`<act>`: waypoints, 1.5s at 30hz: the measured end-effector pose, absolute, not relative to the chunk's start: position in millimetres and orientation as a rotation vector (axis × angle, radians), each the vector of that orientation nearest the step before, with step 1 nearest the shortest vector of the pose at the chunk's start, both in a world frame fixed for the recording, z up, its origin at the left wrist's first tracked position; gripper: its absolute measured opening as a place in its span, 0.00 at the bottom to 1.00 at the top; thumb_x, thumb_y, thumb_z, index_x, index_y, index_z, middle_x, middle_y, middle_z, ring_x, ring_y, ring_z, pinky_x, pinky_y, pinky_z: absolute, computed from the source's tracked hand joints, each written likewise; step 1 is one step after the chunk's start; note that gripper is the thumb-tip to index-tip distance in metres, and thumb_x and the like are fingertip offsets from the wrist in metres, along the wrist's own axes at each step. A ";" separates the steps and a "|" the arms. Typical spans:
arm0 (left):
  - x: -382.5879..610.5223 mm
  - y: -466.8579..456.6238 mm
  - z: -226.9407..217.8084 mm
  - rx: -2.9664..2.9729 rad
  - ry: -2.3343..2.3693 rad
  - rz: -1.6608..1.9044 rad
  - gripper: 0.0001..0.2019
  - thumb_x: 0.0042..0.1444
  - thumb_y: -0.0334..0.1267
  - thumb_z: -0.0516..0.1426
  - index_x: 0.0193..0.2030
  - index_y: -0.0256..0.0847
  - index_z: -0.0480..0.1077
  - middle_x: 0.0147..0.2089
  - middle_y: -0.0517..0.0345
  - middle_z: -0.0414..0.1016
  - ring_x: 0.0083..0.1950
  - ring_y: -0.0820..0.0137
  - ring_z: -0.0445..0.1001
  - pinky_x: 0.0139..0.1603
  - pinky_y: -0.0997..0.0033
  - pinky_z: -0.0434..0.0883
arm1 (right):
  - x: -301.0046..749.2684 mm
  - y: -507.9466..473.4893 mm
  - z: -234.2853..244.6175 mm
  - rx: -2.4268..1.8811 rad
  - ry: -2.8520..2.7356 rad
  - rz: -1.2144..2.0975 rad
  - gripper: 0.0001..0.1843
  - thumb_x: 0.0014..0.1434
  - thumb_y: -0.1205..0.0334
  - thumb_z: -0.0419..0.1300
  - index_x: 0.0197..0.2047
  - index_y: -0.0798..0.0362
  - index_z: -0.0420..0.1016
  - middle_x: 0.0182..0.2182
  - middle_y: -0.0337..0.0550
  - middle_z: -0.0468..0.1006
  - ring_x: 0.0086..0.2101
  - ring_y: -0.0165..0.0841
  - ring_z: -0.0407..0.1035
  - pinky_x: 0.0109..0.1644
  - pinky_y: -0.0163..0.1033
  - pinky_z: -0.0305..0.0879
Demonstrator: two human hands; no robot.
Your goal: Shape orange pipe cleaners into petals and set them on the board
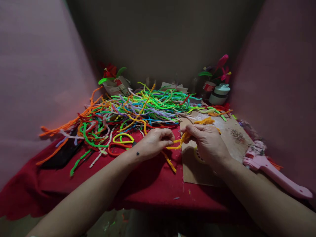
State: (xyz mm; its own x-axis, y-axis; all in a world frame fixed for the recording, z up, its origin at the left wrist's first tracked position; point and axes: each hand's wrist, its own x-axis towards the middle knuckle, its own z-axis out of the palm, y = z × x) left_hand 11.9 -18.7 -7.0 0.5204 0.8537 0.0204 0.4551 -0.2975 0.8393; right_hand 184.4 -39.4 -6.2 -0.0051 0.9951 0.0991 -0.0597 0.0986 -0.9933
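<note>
Between my hands runs a yellow-orange pipe cleaner (176,145), bent and doubled, with one loose end (170,163) hanging below my left hand. My left hand (158,141) is closed, its thumb and fingertips pinching the pipe cleaner. My right hand (207,143) grips the other part of it between thumb and fingers, above a cardboard sheet (195,174). Another orange-yellow bundle (204,120) shows just beyond the right hand. Partly hidden under that hand lies a round yellow thing with dark holes (198,156).
A big tangle of coloured pipe cleaners (148,108) covers the back of the red cloth (148,194). Scissors with yellow and red handles (120,144) lie left of my hand. A pink glue gun (274,169) rests at right. Artificial flowers (224,70) and a pale lidded jar (219,93) stand behind.
</note>
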 end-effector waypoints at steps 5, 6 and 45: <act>14.8 -28.0 4.7 2.131 1.097 0.796 0.11 0.53 0.41 0.54 0.39 0.42 0.73 0.43 0.56 0.73 0.46 0.67 0.67 0.49 0.70 0.61 | 184.0 -38.6 -10.9 -1.073 -1.215 1.172 0.12 0.50 0.55 0.61 0.23 0.56 0.77 0.18 0.40 0.74 0.21 0.29 0.65 0.27 0.35 0.62; 16.7 -30.0 4.8 2.135 1.104 0.800 0.10 0.52 0.42 0.56 0.38 0.42 0.74 0.41 0.57 0.74 0.45 0.67 0.67 0.48 0.71 0.61 | 183.9 -38.2 -13.2 -1.058 -1.223 1.184 0.13 0.50 0.55 0.61 0.23 0.56 0.77 0.18 0.40 0.74 0.22 0.29 0.65 0.28 0.35 0.61; 17.2 -28.0 5.2 1.541 1.070 0.684 0.09 0.44 0.37 0.59 0.22 0.34 0.66 0.19 0.65 0.63 0.21 0.80 0.59 0.24 0.78 0.56 | 175.1 -47.2 -18.5 -1.037 -1.071 1.526 0.10 0.46 0.60 0.64 0.23 0.58 0.70 0.17 0.35 0.68 0.18 0.23 0.60 0.23 0.30 0.56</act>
